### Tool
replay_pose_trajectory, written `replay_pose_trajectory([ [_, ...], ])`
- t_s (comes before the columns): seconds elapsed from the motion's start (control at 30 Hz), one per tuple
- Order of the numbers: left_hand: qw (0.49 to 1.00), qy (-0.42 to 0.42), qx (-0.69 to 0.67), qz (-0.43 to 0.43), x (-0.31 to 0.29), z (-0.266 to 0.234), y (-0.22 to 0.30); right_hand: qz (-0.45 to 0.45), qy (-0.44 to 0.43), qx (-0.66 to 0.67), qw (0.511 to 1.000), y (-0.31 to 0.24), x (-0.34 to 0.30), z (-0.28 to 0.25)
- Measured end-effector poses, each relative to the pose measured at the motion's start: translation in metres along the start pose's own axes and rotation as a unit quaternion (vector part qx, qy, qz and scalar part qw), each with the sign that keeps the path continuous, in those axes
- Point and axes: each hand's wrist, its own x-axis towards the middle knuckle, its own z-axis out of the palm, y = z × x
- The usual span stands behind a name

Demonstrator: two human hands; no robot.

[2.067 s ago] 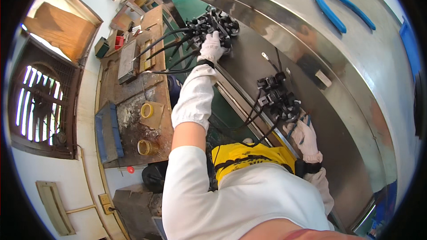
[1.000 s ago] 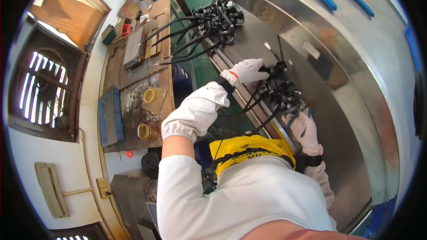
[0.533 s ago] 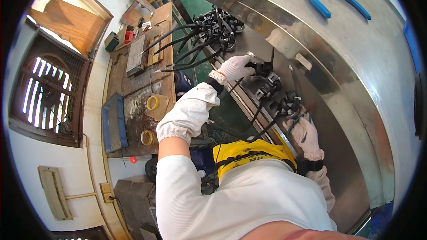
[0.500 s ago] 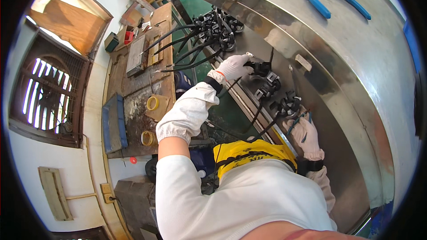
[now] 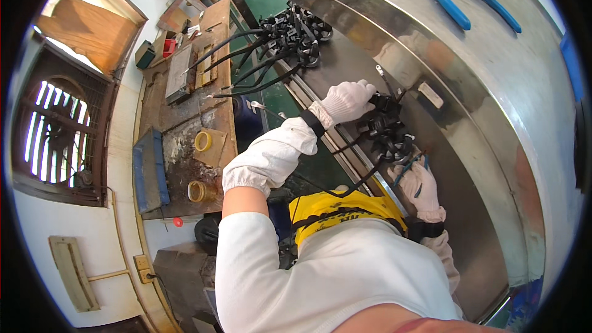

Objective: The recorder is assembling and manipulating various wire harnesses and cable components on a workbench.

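My left hand [image 5: 348,100], in a white knit glove, is closed on a black plastic cable clamp-like part [image 5: 385,103] above the metal bench. Close by, more black parts [image 5: 391,139] with black cables sit bunched together between my two hands. My right hand [image 5: 420,186], gloved too, is closed around small pliers [image 5: 412,169] with thin teal handles, just below that bunch. The jaws of these pliers are hard to make out. A black cable [image 5: 364,182] runs from the bunch over the bench edge toward my yellow apron [image 5: 345,209].
A heap of black parts with cables [image 5: 296,34] lies at the bench's far end, its cables hanging over the edge. Blue-handled pliers [image 5: 465,0] rest on the raised metal ledge. A pale block [image 5: 430,95] lies on the bench. Left stands a worn wooden table [image 5: 185,117].
My left hand has moved right and slightly nearer, bringing its black part against the others. My right hand still holds the teal-handled pliers in nearly the same place.
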Motion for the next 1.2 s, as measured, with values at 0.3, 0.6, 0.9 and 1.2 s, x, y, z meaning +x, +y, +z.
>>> replay_pose_trajectory([
  [0.3, 0.998, -0.001, 0.01, 0.066, 0.012, 0.017, -0.037, -0.268, 0.19, -0.44, 0.836, -0.018, 0.011, -0.043],
  [0.6, 0.992, 0.026, -0.124, -0.022, 0.002, 0.016, -0.037, -0.441, -0.067, -0.75, 0.488, -0.032, 0.056, 0.087],
  [0.9, 0.988, 0.041, -0.146, -0.022, -0.002, 0.012, -0.031, -0.347, -0.109, -0.834, 0.414, -0.02, 0.087, 0.094],
  [1.2, 0.978, 0.117, -0.148, -0.091, 0.024, 0.018, -0.075, -0.397, -0.016, -0.85, 0.345, -0.011, 0.067, 0.071],
])
